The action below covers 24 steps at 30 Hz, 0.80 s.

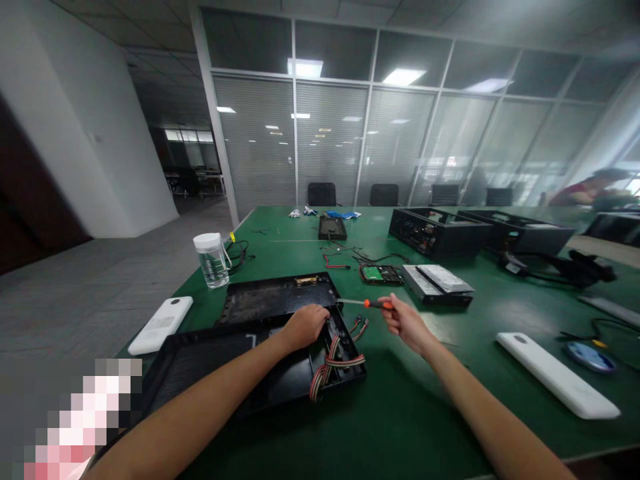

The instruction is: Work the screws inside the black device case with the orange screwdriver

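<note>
The right hand [403,321] held an orange-and-black screwdriver [379,304] in a closed grip, its shaft pointing left to the near right corner of a flat black panel [275,298]; whether the tip touched it was hard to tell. The left hand [306,325] was bent over the edge of a black computer case [210,363] lying on the green table [400,407] just in front of the panel, but how far its grip was closed could not be told, the fingertips being hidden. A striped ribbon of wires [330,363] spilled over the right end of the case. Beyond the screwdriver lay a green circuit board [373,273] and, to its right, a metal drive [437,283]. A clear water bottle [212,261] stood left of the panel.
</note>
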### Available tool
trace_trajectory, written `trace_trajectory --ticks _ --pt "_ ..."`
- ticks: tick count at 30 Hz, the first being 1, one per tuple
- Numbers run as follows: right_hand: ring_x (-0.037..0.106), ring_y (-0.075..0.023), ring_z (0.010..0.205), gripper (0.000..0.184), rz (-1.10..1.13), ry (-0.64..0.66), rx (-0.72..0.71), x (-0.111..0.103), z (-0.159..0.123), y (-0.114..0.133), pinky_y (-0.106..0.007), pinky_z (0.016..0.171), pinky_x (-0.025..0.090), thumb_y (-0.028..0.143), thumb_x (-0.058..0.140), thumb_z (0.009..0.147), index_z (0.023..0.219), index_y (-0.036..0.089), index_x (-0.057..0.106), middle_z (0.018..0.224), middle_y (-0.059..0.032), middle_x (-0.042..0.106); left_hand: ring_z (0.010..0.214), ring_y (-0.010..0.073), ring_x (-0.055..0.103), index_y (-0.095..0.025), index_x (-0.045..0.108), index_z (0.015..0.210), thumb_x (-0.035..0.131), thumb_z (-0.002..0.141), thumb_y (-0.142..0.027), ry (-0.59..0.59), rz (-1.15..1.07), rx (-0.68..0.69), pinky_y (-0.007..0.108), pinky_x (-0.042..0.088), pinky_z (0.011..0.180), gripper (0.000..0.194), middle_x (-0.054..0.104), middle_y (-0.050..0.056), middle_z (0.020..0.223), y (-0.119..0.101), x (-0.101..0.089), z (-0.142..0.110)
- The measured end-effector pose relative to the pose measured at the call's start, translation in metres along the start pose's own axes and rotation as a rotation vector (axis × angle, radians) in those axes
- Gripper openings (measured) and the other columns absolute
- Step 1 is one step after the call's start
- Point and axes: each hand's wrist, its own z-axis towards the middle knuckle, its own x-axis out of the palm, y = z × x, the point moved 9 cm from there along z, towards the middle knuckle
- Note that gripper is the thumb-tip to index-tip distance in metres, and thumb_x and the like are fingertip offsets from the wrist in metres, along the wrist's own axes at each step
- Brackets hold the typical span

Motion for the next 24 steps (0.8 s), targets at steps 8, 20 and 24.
trace_trajectory --ticks 8,20,24 --pt "0.044 -0.0084 0.054 0.025 0.043 0.079 -0.137 0.022 -0.005 -0.012 -0.022 0.05 0.039 0.035 0.066 0.069 0.078 0.02 0.048 0.069 0.0042 0.046 0.089 0.0155 0.055 -0.015 0.061 0.092 0.047 0.087 -0.021 -0.022 -0.197 0.049 0.026 0.041 0.084 0.016 0.063 0.006 0.092 0.005 -0.018 -0.002" --pt "0.051 -0.0125 0.067 0.031 -1.081 0.554 -0.71 0.114 -0.091 0.032 -0.024 0.061 0.037 0.037 0.037 0.09 0.074 0.017 0.054 0.075 -0.0032 0.057 0.058 0.012 0.058 -0.017 0.071 0.073 0.069 0.066 -0.022 0.591 -0.069 -0.157 0.018 0.039 0.054 0.008 0.067 0.001 0.065 0.046 -0.018 -0.027" --pt "0.055 -0.0152 0.069 0.027 -1.446 0.543 -0.733 0.13 -0.12 0.024 -0.025 0.056 0.035 0.043 0.048 0.084 0.09 0.018 0.055 0.088 -0.0053 0.058 0.061 0.0116 0.059 -0.019 0.071 0.077 0.069 0.069 -0.029 0.551 -0.116 -0.106 0.017 0.04 0.06 0.013 0.069 0.0 0.069 0.037 -0.024 -0.034"
